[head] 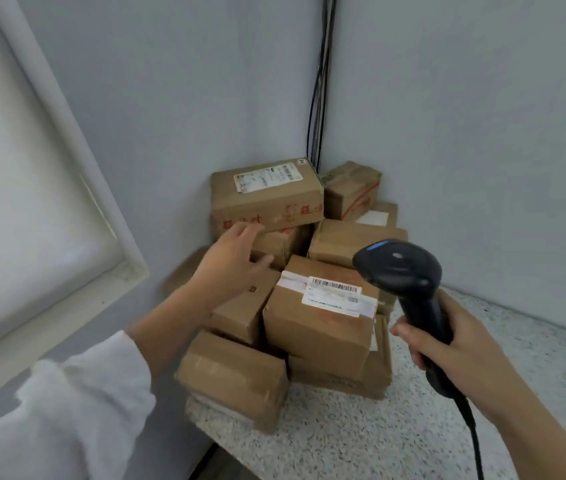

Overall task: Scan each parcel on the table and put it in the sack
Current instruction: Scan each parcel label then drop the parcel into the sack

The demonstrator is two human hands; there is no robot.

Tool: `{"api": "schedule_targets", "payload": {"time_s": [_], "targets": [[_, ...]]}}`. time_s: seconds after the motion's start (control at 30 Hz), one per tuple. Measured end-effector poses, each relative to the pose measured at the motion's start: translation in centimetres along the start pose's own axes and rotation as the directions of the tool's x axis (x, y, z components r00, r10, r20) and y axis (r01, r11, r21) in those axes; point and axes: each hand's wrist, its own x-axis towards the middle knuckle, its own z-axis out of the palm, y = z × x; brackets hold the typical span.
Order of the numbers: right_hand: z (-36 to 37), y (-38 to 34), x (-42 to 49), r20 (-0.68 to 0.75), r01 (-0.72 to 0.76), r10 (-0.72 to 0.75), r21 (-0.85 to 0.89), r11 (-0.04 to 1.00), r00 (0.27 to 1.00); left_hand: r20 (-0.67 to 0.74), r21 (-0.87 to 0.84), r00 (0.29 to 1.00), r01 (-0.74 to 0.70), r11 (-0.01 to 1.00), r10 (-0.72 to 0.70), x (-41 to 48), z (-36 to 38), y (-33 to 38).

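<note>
Several brown cardboard parcels are piled in the table's back corner. The top parcel [267, 195] carries a white label and red print. A front parcel [323, 320] shows a barcode label on its upper face. My left hand [233, 258] reaches into the pile with its fingers spread, touching the parcel under the top one. My right hand [461, 351] grips a black barcode scanner [402, 268] by its handle, the scanner head just right of the labelled front parcel. No sack is in view.
The speckled table [361, 438] extends to the front and right of the pile. Grey walls meet behind the parcels, with black cables [319, 81] running down the corner. A white window frame [66, 188] stands at the left. The scanner's cable hangs toward the bottom edge.
</note>
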Motion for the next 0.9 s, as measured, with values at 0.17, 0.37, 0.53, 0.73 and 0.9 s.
{"api": "schedule_targets", "payload": {"time_s": [0.17, 0.37, 0.53, 0.73, 0.9], "targets": [[3.4, -1.5, 2.6, -0.104, -0.061, 0.059, -0.015, 0.998, 0.993, 0.010, 0.093, 1.000, 0.019, 0.995, -0.020, 10.4, -0.3, -4.8], [5.3, -2.1, 3.7, -0.178, -0.122, 0.115, -0.027, 0.992, 0.977, 0.299, 0.183, 0.954, -0.060, 0.981, 0.003, 17.0, -0.9, -7.8], [6.3, -2.6, 3.2, -0.219, -0.137, 0.128, -0.024, 0.990, 0.967, 0.493, 0.292, 0.870, -0.160, 0.943, -0.005, 19.8, -2.3, -8.4], [6.7, -2.9, 2.2, -0.262, -0.157, 0.153, 0.006, 0.988, 0.953, 0.560, 0.287, 0.826, -0.123, 0.950, -0.062, 21.0, -2.4, -8.7], [7.0, -2.8, 1.1, -0.301, -0.168, 0.161, 0.003, 0.986, 0.940, 0.583, 0.294, 0.811, -0.152, 0.944, -0.051, 21.1, -2.3, -7.9]]}}
